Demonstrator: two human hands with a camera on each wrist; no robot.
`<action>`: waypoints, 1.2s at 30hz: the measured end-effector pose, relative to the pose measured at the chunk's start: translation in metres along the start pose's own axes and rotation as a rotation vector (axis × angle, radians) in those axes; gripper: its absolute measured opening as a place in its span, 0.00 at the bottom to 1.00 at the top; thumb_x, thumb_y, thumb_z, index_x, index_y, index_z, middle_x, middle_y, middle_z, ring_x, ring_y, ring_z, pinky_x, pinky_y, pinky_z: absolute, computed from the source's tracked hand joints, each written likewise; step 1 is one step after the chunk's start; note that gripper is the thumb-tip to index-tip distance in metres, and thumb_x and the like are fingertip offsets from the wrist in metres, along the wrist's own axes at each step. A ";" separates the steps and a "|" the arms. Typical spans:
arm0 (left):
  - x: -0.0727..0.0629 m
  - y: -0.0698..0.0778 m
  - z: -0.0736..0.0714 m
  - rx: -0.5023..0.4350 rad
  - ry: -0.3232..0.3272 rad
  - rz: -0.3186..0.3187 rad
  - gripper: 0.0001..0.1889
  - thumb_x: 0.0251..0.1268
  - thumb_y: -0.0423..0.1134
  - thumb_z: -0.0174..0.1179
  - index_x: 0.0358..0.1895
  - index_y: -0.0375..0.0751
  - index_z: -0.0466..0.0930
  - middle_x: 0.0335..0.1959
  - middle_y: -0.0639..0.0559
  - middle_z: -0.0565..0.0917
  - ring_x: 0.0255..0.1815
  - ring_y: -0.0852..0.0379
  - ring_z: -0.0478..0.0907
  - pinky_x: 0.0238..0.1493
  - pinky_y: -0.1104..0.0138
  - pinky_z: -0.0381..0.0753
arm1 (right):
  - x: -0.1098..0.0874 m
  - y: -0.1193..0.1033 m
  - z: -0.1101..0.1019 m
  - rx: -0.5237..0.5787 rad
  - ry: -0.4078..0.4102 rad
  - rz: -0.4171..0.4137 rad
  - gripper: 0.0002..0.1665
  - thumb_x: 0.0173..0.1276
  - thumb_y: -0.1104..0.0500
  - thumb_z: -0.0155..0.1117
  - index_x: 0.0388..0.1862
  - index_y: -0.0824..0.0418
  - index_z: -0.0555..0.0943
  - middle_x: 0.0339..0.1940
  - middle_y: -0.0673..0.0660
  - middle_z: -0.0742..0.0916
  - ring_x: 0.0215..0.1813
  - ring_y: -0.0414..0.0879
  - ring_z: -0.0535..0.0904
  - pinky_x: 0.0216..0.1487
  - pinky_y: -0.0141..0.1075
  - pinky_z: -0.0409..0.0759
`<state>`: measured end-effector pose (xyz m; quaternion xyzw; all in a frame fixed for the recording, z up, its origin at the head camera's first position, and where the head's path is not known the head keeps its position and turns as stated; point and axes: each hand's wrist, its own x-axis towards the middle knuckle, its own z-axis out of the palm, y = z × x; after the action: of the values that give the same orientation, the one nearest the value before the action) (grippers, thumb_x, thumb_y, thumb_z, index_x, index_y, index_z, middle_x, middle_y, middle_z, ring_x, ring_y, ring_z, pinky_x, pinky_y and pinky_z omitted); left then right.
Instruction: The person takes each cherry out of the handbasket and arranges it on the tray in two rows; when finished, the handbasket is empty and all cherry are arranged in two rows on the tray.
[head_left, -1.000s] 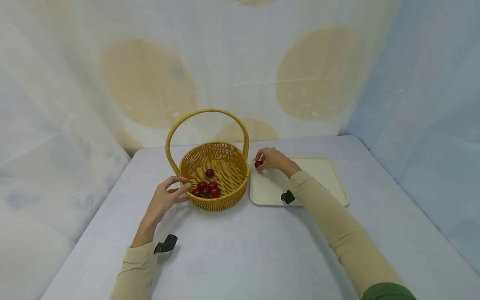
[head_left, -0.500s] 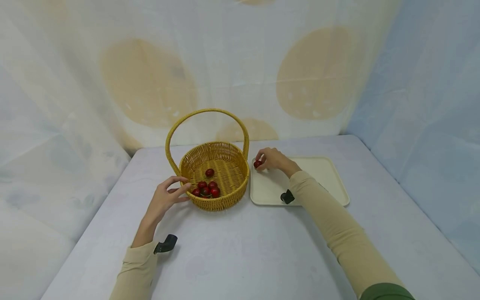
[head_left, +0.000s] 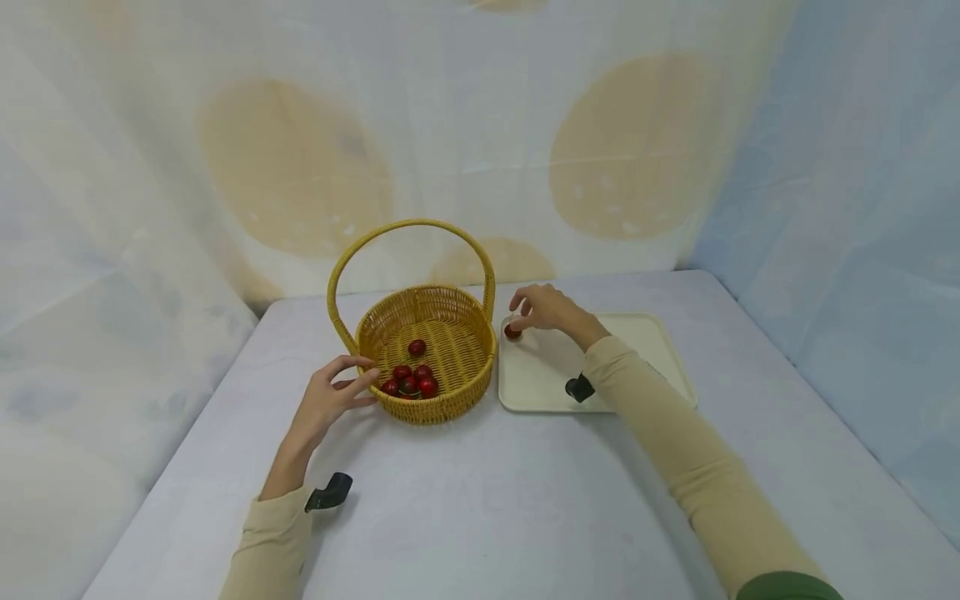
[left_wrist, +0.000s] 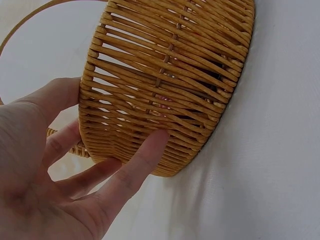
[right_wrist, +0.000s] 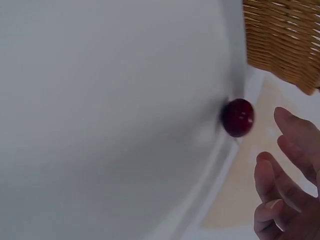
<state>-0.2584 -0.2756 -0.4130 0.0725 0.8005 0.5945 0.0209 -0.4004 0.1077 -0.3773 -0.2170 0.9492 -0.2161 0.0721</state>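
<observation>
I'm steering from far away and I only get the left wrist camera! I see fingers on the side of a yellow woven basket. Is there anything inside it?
Observer: Yes! The head view shows shiny red fruits lying in the yellow basket.
Operator: Yum! What's happening on the other side, is anything being held there?
Observer: No. In the right wrist view there's a gap between the right hand and a single red fruit.
Operator: Ooh, where is that one?
Observer: By the far corner of a pale tray, on the side nearest the basket.
</observation>
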 end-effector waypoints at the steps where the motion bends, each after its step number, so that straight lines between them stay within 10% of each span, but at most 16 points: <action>1: 0.001 -0.004 0.000 0.003 0.003 0.003 0.27 0.68 0.47 0.63 0.63 0.35 0.71 0.67 0.40 0.68 0.63 0.35 0.75 0.53 0.45 0.84 | -0.002 -0.002 -0.003 -0.002 0.007 -0.014 0.26 0.65 0.51 0.70 0.58 0.62 0.79 0.52 0.63 0.85 0.55 0.58 0.79 0.56 0.50 0.82; 24: 0.005 -0.015 -0.001 0.011 0.012 -0.001 0.28 0.67 0.50 0.63 0.63 0.37 0.71 0.68 0.42 0.68 0.64 0.37 0.75 0.52 0.47 0.86 | -0.031 -0.054 -0.028 -0.104 0.077 -0.203 0.18 0.65 0.51 0.70 0.49 0.60 0.82 0.46 0.58 0.87 0.53 0.55 0.82 0.55 0.47 0.82; 36: 0.001 0.012 0.003 0.000 -0.015 -0.017 0.26 0.68 0.44 0.62 0.62 0.32 0.70 0.67 0.39 0.67 0.61 0.41 0.77 0.55 0.43 0.82 | -0.028 -0.083 -0.015 -0.137 0.013 -0.311 0.16 0.67 0.50 0.68 0.47 0.58 0.83 0.41 0.52 0.88 0.45 0.47 0.84 0.51 0.40 0.84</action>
<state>-0.2577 -0.2689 -0.4028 0.0700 0.8011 0.5936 0.0321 -0.3469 0.0584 -0.3261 -0.3643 0.9171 -0.1608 0.0166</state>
